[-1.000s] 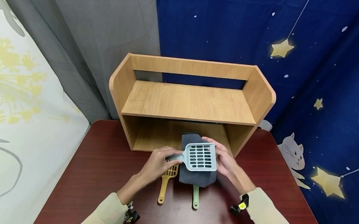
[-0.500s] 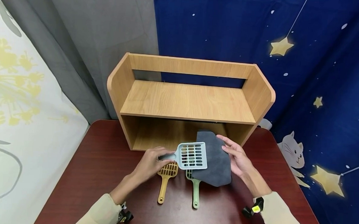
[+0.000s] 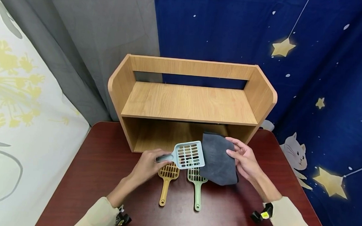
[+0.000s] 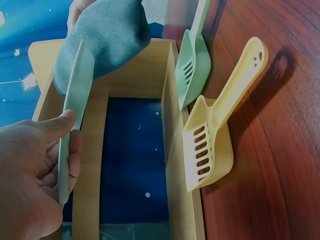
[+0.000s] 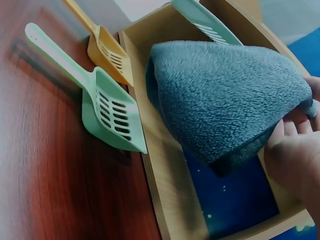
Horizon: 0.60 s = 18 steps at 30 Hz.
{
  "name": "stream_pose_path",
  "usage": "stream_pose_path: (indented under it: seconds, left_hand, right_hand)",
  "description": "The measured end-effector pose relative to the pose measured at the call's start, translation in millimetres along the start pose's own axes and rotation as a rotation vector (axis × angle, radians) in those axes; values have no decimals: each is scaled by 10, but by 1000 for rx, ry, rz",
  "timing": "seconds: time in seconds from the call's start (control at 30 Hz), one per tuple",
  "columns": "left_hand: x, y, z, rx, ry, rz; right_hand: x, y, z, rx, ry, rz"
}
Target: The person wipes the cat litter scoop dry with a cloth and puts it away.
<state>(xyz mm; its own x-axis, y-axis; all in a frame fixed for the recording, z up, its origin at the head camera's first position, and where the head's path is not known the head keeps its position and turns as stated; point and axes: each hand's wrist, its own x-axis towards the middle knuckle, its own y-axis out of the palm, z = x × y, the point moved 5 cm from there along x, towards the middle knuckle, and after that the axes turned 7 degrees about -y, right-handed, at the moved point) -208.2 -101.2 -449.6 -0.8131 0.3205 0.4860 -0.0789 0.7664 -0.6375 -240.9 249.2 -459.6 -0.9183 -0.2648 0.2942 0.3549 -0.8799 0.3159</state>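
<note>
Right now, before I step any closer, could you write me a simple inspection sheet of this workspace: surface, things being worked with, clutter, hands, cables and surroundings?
Surface: glossy dark red-brown table.
Job's things: pale blue slotted plastic scoop, held up; soft dark grey cloth, also held up; yellow slotted plastic scoop and light green slotted plastic scoop, both on the table.
Clutter: nothing seen.
Hands: left hand pinches the pale blue scoop's handle; right hand holds the cloth by its edge.
Cables: nothing seen.
Surroundings: light wooden two-tier shelf; behind it, plain grey curtain and dark blue star-patterned curtain.
</note>
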Motion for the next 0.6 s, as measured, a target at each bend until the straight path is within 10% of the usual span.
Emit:
stream_pose_path:
  seconds: [0.3,0.6]
  left_hand:
    - [47,-78,-1,48,-23,-3]
    - [105,-82,-2,60,-104,-28]
  right_hand:
    - [-82,152,175,-522,-238,-123]
    - [-179,483,198,-543,-413,-122]
